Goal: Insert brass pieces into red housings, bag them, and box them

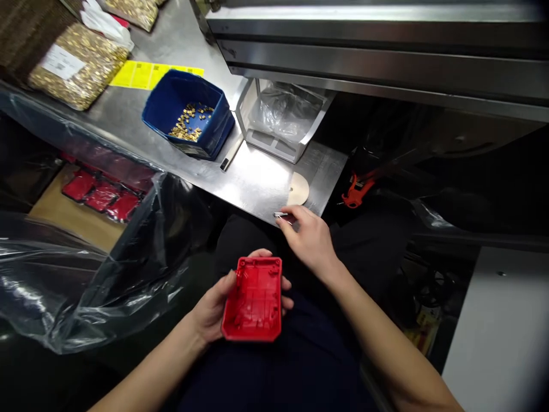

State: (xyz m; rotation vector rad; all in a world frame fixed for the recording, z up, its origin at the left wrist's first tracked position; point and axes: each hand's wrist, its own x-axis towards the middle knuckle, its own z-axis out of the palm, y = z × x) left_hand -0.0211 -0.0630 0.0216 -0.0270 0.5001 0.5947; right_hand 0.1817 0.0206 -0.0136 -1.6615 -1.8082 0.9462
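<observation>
Head view: left hand [211, 312] holds 1 hollow, boxy red plastic shell [257, 298].

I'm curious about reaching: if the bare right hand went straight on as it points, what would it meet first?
The right hand would probably meet the slim white stick with a black end, lying on the grey metal table, though depth is unclear.

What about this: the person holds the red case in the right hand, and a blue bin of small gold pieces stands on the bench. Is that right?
Not quite: the head view shows the red case in the left hand, not the right hand. The blue bin of small gold pieces does stand on the bench.
</observation>
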